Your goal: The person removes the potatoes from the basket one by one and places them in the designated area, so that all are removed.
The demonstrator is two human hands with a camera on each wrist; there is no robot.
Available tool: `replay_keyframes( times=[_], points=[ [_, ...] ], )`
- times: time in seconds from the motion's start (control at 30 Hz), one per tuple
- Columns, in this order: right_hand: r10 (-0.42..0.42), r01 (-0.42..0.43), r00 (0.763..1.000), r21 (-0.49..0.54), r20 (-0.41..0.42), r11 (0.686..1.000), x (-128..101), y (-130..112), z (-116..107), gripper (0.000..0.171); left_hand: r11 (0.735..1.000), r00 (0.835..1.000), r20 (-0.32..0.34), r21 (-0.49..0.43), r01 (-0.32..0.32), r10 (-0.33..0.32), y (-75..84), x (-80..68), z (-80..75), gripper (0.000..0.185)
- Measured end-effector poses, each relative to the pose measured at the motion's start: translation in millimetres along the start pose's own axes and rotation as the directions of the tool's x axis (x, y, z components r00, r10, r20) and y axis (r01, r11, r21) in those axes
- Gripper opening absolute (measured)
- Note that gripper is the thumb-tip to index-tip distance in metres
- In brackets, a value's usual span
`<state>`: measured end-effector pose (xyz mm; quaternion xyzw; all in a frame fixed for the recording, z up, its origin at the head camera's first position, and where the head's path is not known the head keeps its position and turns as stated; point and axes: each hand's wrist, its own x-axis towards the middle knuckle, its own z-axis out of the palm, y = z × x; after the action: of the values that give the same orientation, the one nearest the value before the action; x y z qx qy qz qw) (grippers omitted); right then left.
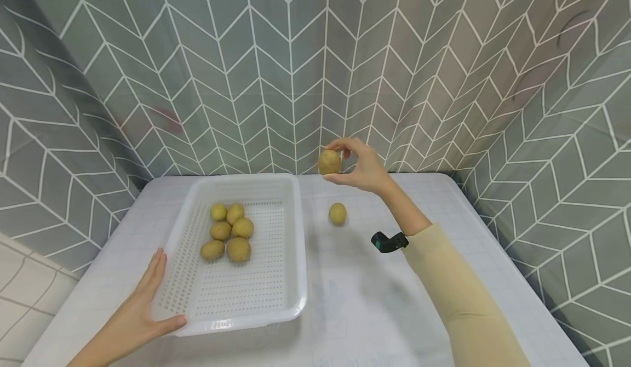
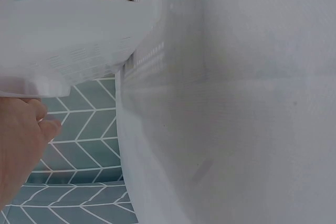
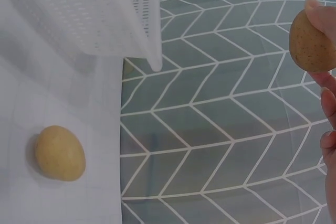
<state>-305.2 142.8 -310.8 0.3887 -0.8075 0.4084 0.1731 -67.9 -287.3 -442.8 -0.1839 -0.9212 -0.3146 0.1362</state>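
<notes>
You are holding a potato (image 1: 329, 162) in the air with your right hand (image 1: 362, 165), pinched between the thumb below and the curled fingers above. It is raised above the far part of the table (image 1: 374, 301), close to the tiled wall (image 1: 296, 71), and it touches nothing except your hand. In the right wrist view the same potato (image 3: 313, 42) appears at the fingertips (image 3: 328, 85), with the wall behind it.

Just below the held potato, at about 6 o'clock from it, a second potato (image 1: 337, 213) lies alone on the table. From this loose potato, the white basket (image 1: 291, 202) stands at 9 o'clock, near but not touching. The basket has a perforated floor and six potatoes (image 1: 228, 233) lie together in its far half, touching each other.

Your left hand (image 1: 140, 312) rests at the near left corner of the basket, at about 7 o'clock from the potatoes inside. Its fingers are straight along the left wall and the thumb lies against the near rim. On your right forearm you wear a dark wrist device (image 1: 389, 242), below the beige sleeve (image 1: 458, 296).
</notes>
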Motion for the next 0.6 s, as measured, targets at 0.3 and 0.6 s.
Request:
replay_keyframes(
  times=[0.3, 0.6],
  points=[
    [-0.005, 0.005, 1.0, -0.01, -0.022, 1.0, -5, 9, -7, 0.053, 1.0, 1.0, 0.0, 0.002, -0.003, 0.003, -0.2, 0.3, -0.3, 0.129],
    [0.055, -0.055, 0.998, -0.01, -0.044, 0.998, -10, 12, -15, 0.057, 1.0, 1.0, 0.008, -0.004, 0.005, -0.005, 0.4, 0.3, -0.2, 0.129]
  ],
)
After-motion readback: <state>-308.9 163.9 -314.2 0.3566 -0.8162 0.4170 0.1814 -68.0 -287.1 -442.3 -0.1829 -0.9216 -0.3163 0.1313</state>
